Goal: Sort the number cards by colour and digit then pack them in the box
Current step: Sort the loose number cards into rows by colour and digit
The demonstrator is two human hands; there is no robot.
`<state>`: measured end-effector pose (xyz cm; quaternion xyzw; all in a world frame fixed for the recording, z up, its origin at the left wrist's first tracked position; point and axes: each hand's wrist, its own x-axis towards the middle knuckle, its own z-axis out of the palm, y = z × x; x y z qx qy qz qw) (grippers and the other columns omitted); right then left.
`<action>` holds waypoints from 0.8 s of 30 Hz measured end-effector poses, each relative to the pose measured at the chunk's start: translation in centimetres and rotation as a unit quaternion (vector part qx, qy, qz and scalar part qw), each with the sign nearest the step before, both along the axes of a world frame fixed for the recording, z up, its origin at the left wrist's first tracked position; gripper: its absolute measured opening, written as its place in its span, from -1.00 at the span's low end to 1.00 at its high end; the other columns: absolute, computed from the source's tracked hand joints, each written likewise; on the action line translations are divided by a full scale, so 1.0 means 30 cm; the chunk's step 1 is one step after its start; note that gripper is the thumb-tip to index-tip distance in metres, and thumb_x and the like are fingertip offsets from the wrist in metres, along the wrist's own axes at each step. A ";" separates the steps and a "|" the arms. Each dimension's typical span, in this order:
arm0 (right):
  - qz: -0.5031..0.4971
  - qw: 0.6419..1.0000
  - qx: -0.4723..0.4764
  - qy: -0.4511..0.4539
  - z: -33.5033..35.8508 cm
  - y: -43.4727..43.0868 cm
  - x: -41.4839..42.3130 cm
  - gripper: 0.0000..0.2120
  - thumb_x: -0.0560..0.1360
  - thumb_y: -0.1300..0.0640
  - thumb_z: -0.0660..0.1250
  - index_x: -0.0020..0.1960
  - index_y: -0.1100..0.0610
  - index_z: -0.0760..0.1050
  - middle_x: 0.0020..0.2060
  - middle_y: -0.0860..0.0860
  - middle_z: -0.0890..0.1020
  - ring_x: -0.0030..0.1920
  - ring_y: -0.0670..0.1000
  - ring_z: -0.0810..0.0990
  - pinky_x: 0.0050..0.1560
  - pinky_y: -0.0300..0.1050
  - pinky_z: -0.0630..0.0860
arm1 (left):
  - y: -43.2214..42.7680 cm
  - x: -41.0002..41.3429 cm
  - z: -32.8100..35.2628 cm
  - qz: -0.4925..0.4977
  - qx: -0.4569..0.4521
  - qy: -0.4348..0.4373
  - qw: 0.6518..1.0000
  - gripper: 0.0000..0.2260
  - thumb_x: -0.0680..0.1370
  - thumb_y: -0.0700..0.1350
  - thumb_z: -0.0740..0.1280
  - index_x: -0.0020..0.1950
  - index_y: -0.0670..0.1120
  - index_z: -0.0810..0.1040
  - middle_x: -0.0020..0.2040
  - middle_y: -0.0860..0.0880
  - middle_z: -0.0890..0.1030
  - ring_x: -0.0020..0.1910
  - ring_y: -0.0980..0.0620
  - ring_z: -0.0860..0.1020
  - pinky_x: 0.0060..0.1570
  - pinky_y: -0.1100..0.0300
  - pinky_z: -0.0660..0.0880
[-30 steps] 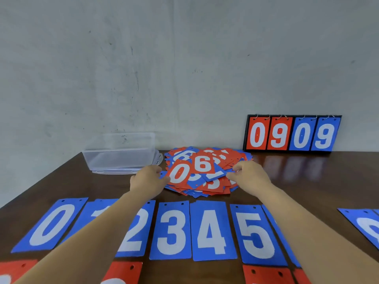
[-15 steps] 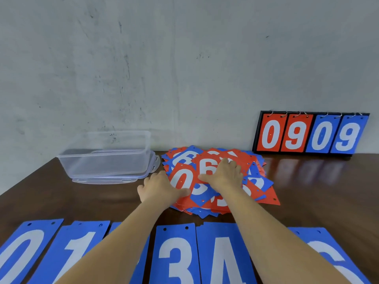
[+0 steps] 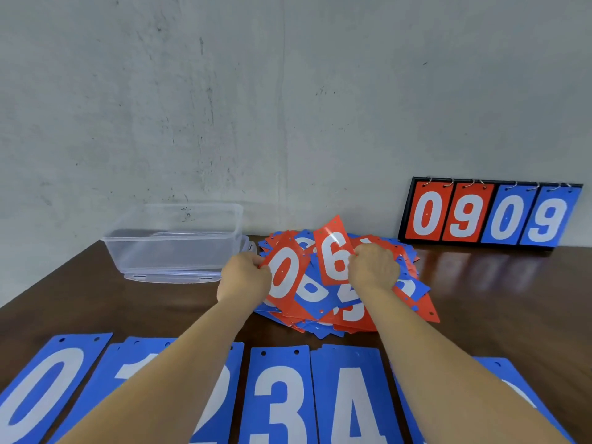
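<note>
Left hand (image 3: 245, 278) pinches red 0 (image 3: 285, 278), right hand (image 3: 373, 267) 6 (image 3: 333, 251)

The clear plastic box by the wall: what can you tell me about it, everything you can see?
The box is a rectangular tub of see-through, slightly cloudy plastic with rounded corners and an open top. It stands upright on what looks like its own lid, which lies flat on the dark wooden table, clip tabs showing at the front. It looks empty. It sits far left on the table, close to the grey wall, just left of the card pile.
</note>
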<state>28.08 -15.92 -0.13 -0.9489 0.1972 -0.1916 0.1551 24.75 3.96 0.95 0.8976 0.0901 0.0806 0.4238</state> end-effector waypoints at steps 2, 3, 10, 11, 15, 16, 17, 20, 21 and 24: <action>-0.006 0.999 0.012 -0.036 0.004 -0.010 -0.012 -0.81 0.58 0.13 0.24 -0.08 0.14 0.61 -0.11 0.08 0.62 -0.04 0.09 0.56 -0.21 -0.13 0.43 | 0.020 -0.014 0.028 0.005 -0.018 -0.009 1.000 -0.89 0.58 -0.19 0.26 -0.06 -0.11 0.58 -0.14 -0.05 0.61 -0.30 0.10 0.52 -0.40 0.26 0.45; -0.004 0.998 0.025 -0.059 0.007 -0.012 -0.019 -0.79 0.58 0.12 0.25 -0.15 0.14 0.60 -0.16 0.09 0.61 -0.09 0.08 0.56 -0.29 -0.17 0.37 | 0.028 -0.022 0.041 0.014 -0.026 -0.013 0.999 -0.86 0.58 -0.19 0.26 -0.17 -0.10 0.54 -0.21 -0.03 0.58 -0.34 0.12 0.50 -0.45 0.27 0.43; 0.077 0.976 0.164 -0.121 0.091 0.038 -0.106 -0.75 0.58 0.16 0.23 -0.25 0.16 0.49 -0.33 0.01 0.53 -0.35 0.00 0.44 -0.45 -0.24 0.19 | 0.072 -0.125 0.118 0.027 -0.101 -0.004 0.995 -0.84 0.57 -0.23 0.29 -0.20 -0.09 0.52 -0.18 -0.07 0.58 -0.21 -0.02 0.57 -0.40 0.18 0.48; 0.087 0.974 0.165 -0.127 0.105 0.050 -0.123 -0.77 0.58 0.17 0.23 -0.25 0.16 0.47 -0.33 0.01 0.52 -0.35 0.00 0.44 -0.45 -0.23 0.18 | 0.079 -0.145 0.131 0.028 -0.111 -0.004 0.993 -0.85 0.56 -0.25 0.30 -0.19 -0.09 0.52 -0.16 -0.08 0.58 -0.15 -0.07 0.59 -0.33 0.13 0.54; 0.131 0.965 0.174 -0.143 0.145 0.095 -0.185 -0.87 0.55 0.19 0.25 -0.14 0.21 0.51 -0.19 0.03 0.61 -0.21 0.06 0.55 -0.39 -0.18 0.38 | 0.122 -0.226 0.171 0.032 -0.127 0.001 0.991 -0.81 0.53 -0.32 0.30 -0.21 -0.06 0.52 -0.14 -0.13 0.61 -0.08 -0.15 0.62 -0.03 -0.03 0.61; 0.142 0.965 0.174 -0.138 0.153 0.104 -0.202 -0.88 0.55 0.19 0.25 -0.13 0.20 0.49 -0.18 0.01 0.59 -0.20 0.06 0.55 -0.39 -0.19 0.35 | 0.134 -0.248 0.179 0.035 -0.125 0.004 0.992 -0.80 0.52 -0.32 0.30 -0.23 -0.05 0.52 -0.14 -0.13 0.61 -0.09 -0.15 0.62 -0.03 -0.02 0.61; 0.149 0.965 0.171 -0.133 0.163 0.114 -0.223 -0.88 0.56 0.19 0.25 -0.14 0.19 0.47 -0.19 0.00 0.56 -0.21 0.05 0.52 -0.41 -0.20 0.29 | 0.144 -0.273 0.187 0.037 -0.124 0.007 0.992 -0.79 0.52 -0.32 0.29 -0.23 -0.04 0.52 -0.14 -0.12 0.61 -0.10 -0.13 0.62 -0.05 0.01 0.61; 0.164 0.964 0.165 -0.129 0.186 0.133 -0.269 -0.89 0.53 0.21 0.26 -0.17 0.17 0.42 -0.22 0.04 0.51 -0.22 0.09 0.46 -0.39 -0.18 0.22 | 0.184 -0.348 0.206 0.043 -0.126 0.012 0.991 -0.80 0.52 -0.34 0.29 -0.20 -0.05 0.53 -0.10 -0.12 0.62 -0.09 -0.11 0.61 -0.07 0.07 0.59; 0.171 0.962 0.168 -0.128 0.191 0.138 -0.284 -0.90 0.53 0.21 0.26 -0.16 0.17 0.43 -0.21 0.05 0.52 -0.20 0.11 0.46 -0.34 -0.17 0.25 | 0.201 -0.373 0.210 0.043 -0.130 0.016 0.990 -0.81 0.52 -0.34 0.29 -0.17 -0.07 0.54 -0.08 -0.14 0.63 -0.06 -0.13 0.62 -0.05 0.06 0.60; 0.187 0.958 0.175 -0.126 0.204 0.152 -0.338 -0.93 0.52 0.20 0.28 -0.14 0.13 0.45 -0.16 0.08 0.55 -0.14 0.14 0.49 -0.23 -0.12 0.34 | 0.266 -0.460 0.220 0.049 -0.136 0.025 0.989 -0.87 0.50 -0.33 0.33 -0.03 -0.14 0.59 0.01 -0.17 0.65 0.00 -0.16 0.63 0.03 -0.01 0.60</action>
